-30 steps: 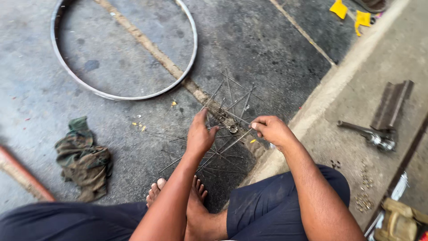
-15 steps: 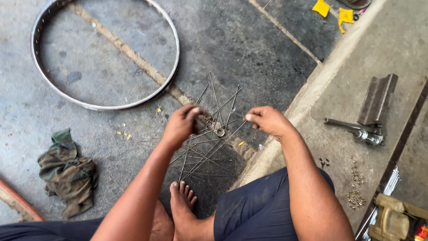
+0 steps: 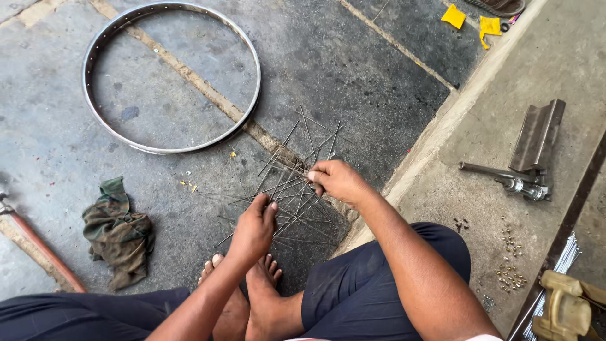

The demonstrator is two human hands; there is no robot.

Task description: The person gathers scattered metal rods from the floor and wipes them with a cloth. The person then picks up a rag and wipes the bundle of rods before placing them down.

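My left hand (image 3: 254,228) and right hand (image 3: 338,181) sit in a fan of thin spokes (image 3: 293,189) that crowds the floor ahead. Bare concrete lies open between spokes and wheel rim (image 3: 255,82). To the left, a crumpled rag (image 3: 118,230) and a red-handled tool (image 3: 38,249) block passage. To the right, a raised kerb (image 3: 435,136), then metal tools (image 3: 517,183) and small nuts (image 3: 508,252)

One wheel rim (image 3: 170,79) lies upper left, one crumpled rag (image 3: 118,230) lower left. Two yellow scraps (image 3: 470,21) sit upper right. The spokes (image 3: 297,189) are too tangled to count.
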